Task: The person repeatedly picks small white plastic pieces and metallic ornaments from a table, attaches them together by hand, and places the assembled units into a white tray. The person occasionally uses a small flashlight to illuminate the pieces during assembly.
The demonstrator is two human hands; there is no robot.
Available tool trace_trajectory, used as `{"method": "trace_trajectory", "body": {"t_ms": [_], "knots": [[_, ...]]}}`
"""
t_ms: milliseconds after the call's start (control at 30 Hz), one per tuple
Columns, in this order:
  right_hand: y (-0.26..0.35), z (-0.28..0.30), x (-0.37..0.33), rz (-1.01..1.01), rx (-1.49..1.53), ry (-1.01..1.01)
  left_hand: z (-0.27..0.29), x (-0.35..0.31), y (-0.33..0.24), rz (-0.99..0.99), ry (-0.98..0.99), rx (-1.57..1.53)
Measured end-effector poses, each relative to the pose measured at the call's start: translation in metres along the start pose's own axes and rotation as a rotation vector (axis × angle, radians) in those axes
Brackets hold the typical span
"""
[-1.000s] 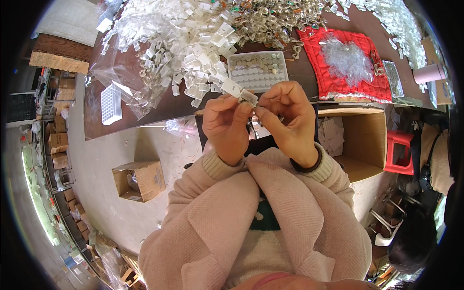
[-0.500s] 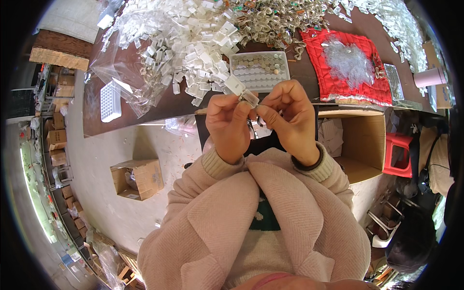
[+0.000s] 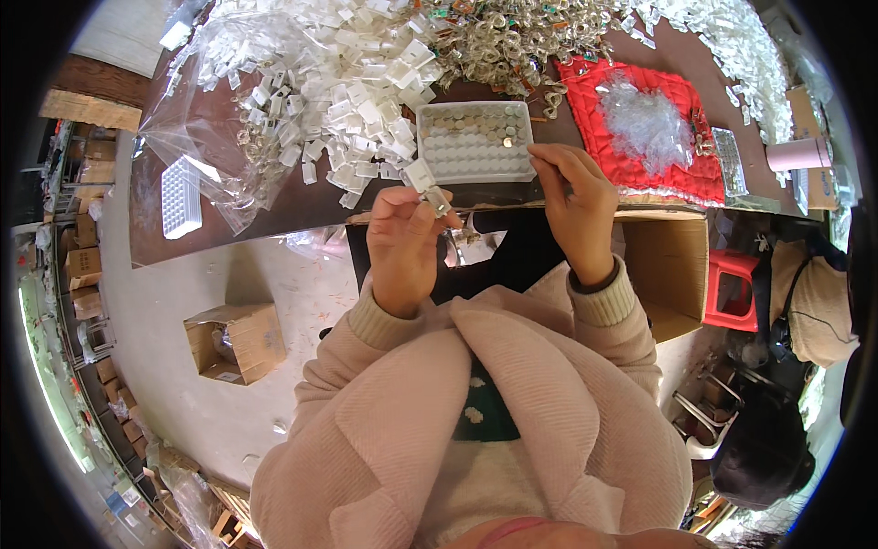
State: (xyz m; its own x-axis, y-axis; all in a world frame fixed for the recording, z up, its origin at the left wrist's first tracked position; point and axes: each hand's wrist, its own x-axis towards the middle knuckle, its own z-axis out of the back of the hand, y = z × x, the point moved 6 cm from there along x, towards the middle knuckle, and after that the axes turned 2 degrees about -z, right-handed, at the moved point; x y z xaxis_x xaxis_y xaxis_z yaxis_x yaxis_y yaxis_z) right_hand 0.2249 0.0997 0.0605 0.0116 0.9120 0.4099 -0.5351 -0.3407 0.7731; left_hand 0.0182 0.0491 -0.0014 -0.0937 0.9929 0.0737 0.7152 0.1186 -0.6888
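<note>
Head fisheye, worn by you, looking down.
Left camera of your pair: close above your coat [image 3: 384, 412], facing down past your left hand [image 3: 402, 252] and right hand [image 3: 587, 209]; takes in table [image 3: 288, 203] across top, floor [image 3: 306, 274] below, straight edges bending.

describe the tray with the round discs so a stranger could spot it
On the dark brown table, find the red quilted cloth toward the right. Just left of it, beside the bare right hand, lies a pale rectangular plastic tray. Unlike the white gridded block farther left, it holds rows of small greyish round discs.
</note>
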Motion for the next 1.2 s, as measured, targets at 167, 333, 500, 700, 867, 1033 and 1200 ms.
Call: {"method": "trace_trajectory", "body": {"t_ms": [167, 333, 500, 700, 867, 1033, 1200], "knots": [[0.001, -0.02, 0.02, 0.224, -0.165, 0.011, -0.001, 0.001, 0.011, 0.063, 0.014, -0.072], [0.002, -0.031, 0.022, 0.275, -0.294, 0.086, -0.003, 0.006, 0.01, 0.059, 0.041, -0.156], [0.008, -0.037, 0.025, 0.287, -0.294, 0.146, -0.004, 0.01, 0.01, 0.076, 0.041, -0.169], [0.015, -0.047, 0.029, 0.431, -0.392, 0.206, -0.001, 0.016, 0.01, 0.118, 0.018, -0.172], [0.019, -0.048, 0.03, 0.439, -0.422, 0.256, 0.001, 0.021, 0.013, 0.129, 0.025, -0.204], [0.038, -0.034, 0.023, 0.275, -0.021, 0.242, -0.001, 0.022, 0.015, 0.1, -0.019, -0.221], [0.068, -0.027, 0.008, 0.442, -0.023, 0.21, -0.01, 0.018, 0.01, 0.002, 0.018, -0.109]]}}
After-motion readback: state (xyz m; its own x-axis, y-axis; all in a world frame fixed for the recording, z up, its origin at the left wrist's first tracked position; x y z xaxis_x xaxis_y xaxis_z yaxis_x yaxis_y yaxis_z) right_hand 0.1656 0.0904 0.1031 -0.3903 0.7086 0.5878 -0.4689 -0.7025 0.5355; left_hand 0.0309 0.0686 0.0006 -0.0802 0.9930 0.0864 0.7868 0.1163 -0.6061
